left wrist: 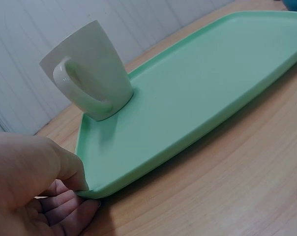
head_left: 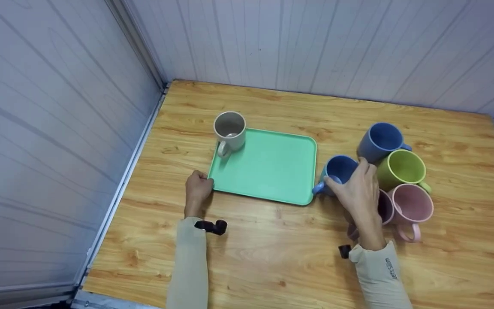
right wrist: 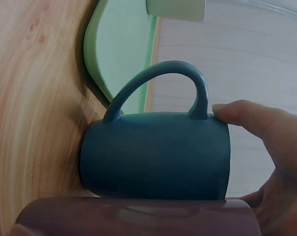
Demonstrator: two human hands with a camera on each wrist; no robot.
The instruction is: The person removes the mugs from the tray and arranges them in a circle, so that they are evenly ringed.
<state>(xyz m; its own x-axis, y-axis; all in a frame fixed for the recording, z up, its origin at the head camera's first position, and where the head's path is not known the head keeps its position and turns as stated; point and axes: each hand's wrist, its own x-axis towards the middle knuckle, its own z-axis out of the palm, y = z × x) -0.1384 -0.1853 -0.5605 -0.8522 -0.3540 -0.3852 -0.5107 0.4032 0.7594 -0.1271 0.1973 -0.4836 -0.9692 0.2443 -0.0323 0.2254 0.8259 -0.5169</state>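
At the near left corner of a green tray (head_left: 272, 167), my left hand (head_left: 198, 189) pinches the rim between thumb and curled fingers, plain in the left wrist view. A light grey mug (head_left: 230, 128) stands upright at the tray's far left, its handle facing me. Just right of the tray, my right hand (head_left: 360, 189) grips a blue mug (right wrist: 153, 152) by its rim, thumb on the handle side. That mug is upright with its handle toward the tray; whether its base touches the table I cannot tell. A mauve mug (right wrist: 133, 219) is partly hidden under my right hand.
Right of my right hand, another blue mug (head_left: 384, 137), a yellow-green mug (head_left: 403, 167) and a pink mug (head_left: 414, 204) stand close together. Panelled walls (head_left: 264, 47) bound the wooden table (head_left: 264, 257) at the back and left.
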